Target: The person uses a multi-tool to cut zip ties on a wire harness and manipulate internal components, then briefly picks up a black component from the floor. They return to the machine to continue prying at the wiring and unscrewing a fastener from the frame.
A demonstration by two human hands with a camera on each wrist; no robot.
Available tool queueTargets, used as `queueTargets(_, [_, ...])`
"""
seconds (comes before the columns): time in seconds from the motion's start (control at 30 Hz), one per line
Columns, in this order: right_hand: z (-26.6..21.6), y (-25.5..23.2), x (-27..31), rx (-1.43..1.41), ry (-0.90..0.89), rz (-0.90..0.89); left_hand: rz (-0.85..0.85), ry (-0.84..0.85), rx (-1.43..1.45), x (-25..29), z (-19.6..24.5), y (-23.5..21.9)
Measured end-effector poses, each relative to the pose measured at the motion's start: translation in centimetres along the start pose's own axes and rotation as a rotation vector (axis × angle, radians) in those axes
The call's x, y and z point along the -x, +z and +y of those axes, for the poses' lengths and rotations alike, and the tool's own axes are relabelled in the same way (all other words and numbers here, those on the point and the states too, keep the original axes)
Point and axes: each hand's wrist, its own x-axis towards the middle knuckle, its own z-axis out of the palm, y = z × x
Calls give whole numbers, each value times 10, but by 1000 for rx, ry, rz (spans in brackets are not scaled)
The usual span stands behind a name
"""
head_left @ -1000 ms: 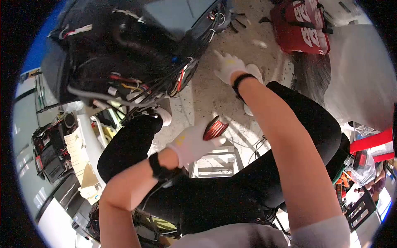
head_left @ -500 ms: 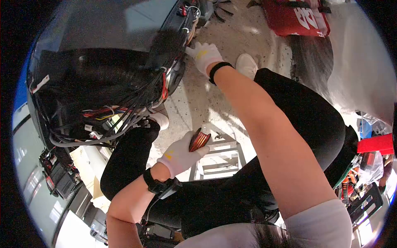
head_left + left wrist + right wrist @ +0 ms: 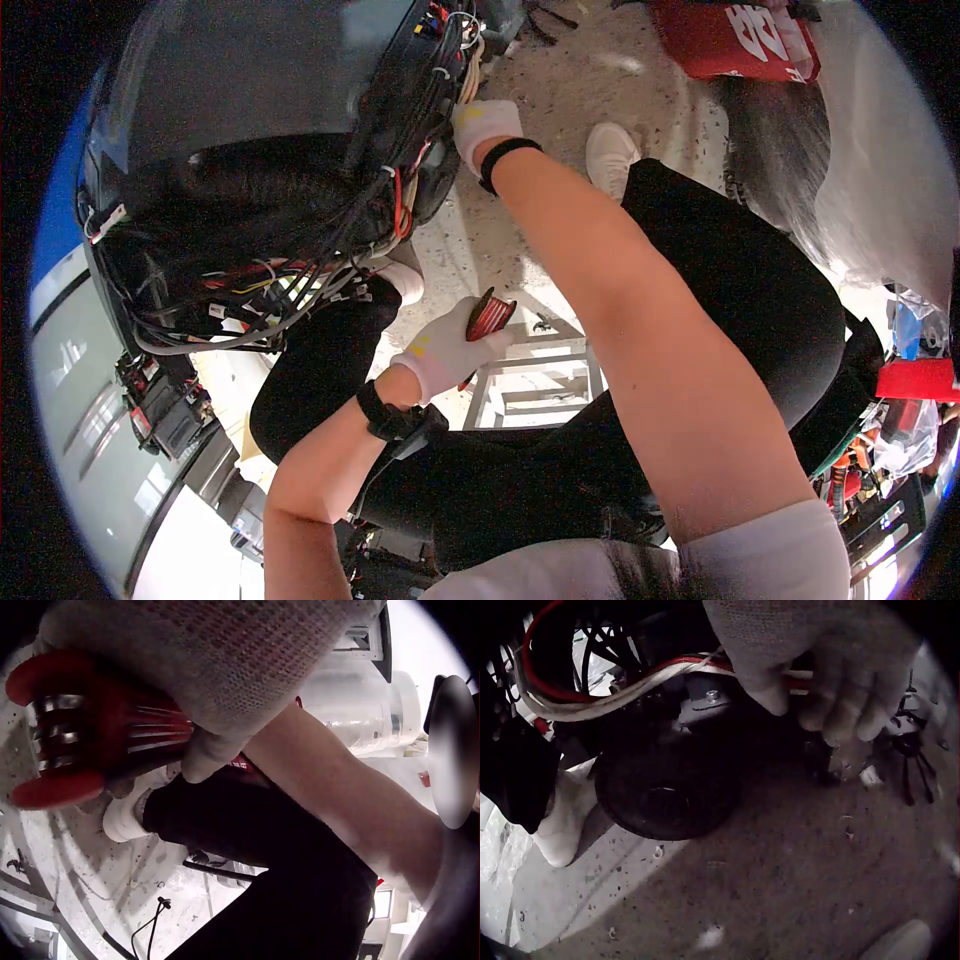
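In the head view, the gloved left hand grips a red-flanged spool wound with shiny strands, held above a metal frame. The left wrist view shows the glove wrapped round the spool. At the edge of a large dark machine part, the gloved right hand reaches a bundle of cables. Up close, its curled fingers and thumb close round red and white cables; shadow hides part of the grasp.
Loose wires hang along the machine's lower edge. A round black disc lies below the cables. A red bag stands at the upper right, near translucent plastic sheeting. The metal frame lies between the person's legs.
The right hand has moved left to the machine's edge, and its extended fingers have curled at the cables. The left hand still holds the spool, with only a small shift.
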Motion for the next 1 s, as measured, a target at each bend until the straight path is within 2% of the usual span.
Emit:
queueTargets(0.1, [-4,21,-6,-123,97,-16,17,-12,54,0,-1,-4])
queueTargets(0.17, [-7,33,-4,-248,140,93,10,-63,112,-3,-4,-7])
queueTargets(0.37, [1,35,15,-236,47,63,17,-112,136,-1,1,-10])
queueTargets(0.57, [5,52,19,-319,95,-7,2,-61,101,-3,-3,-6])
queueTargets(0.67, [7,47,28,-336,40,50,6,-53,84,-2,0,-6])
queueTargets(0.8, [14,36,37,-230,16,15,6,-53,89,-2,2,-7])
queueTargets(0.93, [12,50,18,-190,48,56,1,-58,61,-2,2,-7])
queueTargets(1.0, [7,39,18,-211,79,76,-6,-63,43,-1,2,-7])
